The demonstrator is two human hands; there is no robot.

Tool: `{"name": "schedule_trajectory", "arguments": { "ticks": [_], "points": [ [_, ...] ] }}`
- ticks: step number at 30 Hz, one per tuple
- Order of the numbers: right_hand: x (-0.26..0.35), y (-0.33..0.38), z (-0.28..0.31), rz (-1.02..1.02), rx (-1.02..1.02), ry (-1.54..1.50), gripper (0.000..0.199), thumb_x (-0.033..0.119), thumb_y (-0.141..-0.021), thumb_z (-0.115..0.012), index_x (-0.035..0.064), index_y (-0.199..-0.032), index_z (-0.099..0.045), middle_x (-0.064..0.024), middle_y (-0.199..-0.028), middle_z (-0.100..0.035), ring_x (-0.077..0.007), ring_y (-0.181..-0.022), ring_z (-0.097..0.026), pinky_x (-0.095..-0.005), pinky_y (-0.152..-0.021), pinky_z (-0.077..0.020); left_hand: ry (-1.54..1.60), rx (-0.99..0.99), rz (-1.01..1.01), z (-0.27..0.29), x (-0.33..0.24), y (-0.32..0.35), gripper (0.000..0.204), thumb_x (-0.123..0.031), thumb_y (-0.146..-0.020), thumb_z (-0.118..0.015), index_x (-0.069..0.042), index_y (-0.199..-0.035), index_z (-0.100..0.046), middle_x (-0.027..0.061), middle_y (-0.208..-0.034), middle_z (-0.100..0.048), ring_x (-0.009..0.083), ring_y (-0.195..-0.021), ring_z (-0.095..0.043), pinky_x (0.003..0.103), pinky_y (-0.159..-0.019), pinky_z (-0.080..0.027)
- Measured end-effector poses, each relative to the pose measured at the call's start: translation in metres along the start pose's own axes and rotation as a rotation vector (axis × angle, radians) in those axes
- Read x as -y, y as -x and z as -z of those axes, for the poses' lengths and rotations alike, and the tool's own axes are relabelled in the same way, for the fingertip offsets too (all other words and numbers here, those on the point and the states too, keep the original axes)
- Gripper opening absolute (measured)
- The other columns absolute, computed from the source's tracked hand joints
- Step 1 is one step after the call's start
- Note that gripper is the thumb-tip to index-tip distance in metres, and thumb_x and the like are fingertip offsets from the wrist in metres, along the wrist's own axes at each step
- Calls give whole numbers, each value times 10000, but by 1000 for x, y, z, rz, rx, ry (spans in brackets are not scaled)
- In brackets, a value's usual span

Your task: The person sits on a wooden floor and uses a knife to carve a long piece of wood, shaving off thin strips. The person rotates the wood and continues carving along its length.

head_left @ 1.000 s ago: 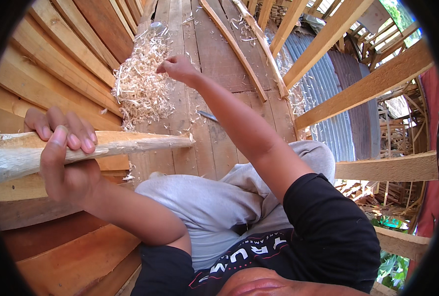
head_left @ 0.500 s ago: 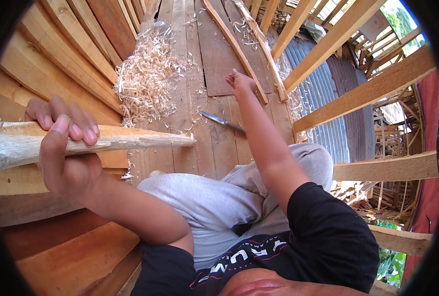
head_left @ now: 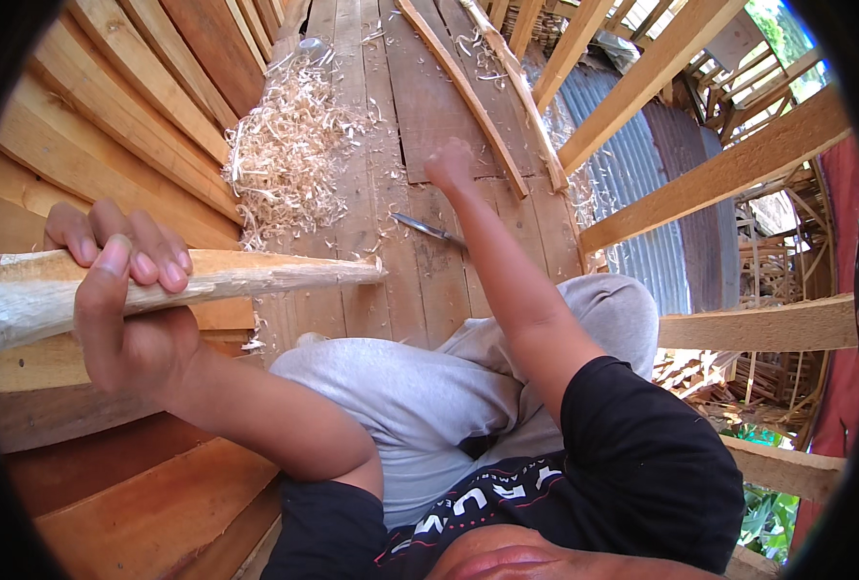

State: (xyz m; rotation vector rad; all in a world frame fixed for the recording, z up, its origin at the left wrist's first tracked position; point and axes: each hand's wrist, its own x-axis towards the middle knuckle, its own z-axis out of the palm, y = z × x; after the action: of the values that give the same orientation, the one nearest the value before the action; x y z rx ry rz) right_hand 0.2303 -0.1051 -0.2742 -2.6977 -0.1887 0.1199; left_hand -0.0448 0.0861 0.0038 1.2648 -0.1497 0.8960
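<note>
My left hand (head_left: 135, 285) is wrapped around a pale wooden pole (head_left: 285, 274) with a roughly shaved surface. The pole lies level across the left side and narrows to a frayed tip over the floorboards. Stretched out ahead, my right hand (head_left: 447, 159) is above the plank floor (head_left: 352, 304). Motion smears its fingers, so their shape is unclear. A knife (head_left: 425, 228) with a dark blade lies on the boards between the pole's tip and my right forearm, which hides one end of it.
A heap of curled wood shavings (head_left: 285, 159) lies ahead on the left, beside a slatted wooden wall (head_left: 111, 126). Two long wooden strips, one brown (head_left: 468, 92) and one pale (head_left: 521, 82), rest ahead. Wooden rails (head_left: 719, 174) line the right, with corrugated metal sheets (head_left: 623, 145) beyond.
My right hand has swung a little to the left, away from the brown strip, and become blurred. My left hand keeps its hold on the pole, nearly still.
</note>
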Motion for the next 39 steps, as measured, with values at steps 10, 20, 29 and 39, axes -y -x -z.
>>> {"name": "schedule_trajectory", "arguments": {
  "ticks": [10, 20, 29, 39],
  "points": [
    [-28, 20, -51, 329, 91, -156, 552, 188, -878, -521, -14, -1374, -386, -256, -1473, -302, -436, -1397, -215, -500, -1147, -170, 18, 2, -1, -2, 2, -1, 200, -66, -760, -543, -80, -865, -374, 46, -629, -412, 129, -491, -403, 253, -513, -383],
    [-17, 13, -57, 599, 7, -202, 586, 95, -762, -627, -54, -1299, -444, -316, -1399, -377, -462, -1342, -313, -438, -1132, -271, 6, 59, 6, -3, 2, -2, 179, -67, -761, -532, -92, -865, -388, 38, -627, -415, 124, -492, -406, 254, -514, -388],
    [-4, 1, -75, 853, 71, 536, 360, 88, -802, -572, -53, -1132, -594, -320, -1249, -519, -387, -1166, -539, -398, -966, -468, 14, 90, 18, -4, 2, -2, 188, -66, -768, -528, -87, -880, -378, 43, -635, -419, 131, -507, -413, 264, -532, -390],
    [14, -2, -62, 831, 254, 356, 142, 67, -762, -572, 22, -782, -705, -195, -807, -679, -353, -773, -680, -422, -685, -558, 26, 29, 12, 1, 0, -1, 203, -68, -764, -542, -78, -875, -372, 50, -638, -419, 136, -508, -410, 265, -536, -392]
  ]
}}
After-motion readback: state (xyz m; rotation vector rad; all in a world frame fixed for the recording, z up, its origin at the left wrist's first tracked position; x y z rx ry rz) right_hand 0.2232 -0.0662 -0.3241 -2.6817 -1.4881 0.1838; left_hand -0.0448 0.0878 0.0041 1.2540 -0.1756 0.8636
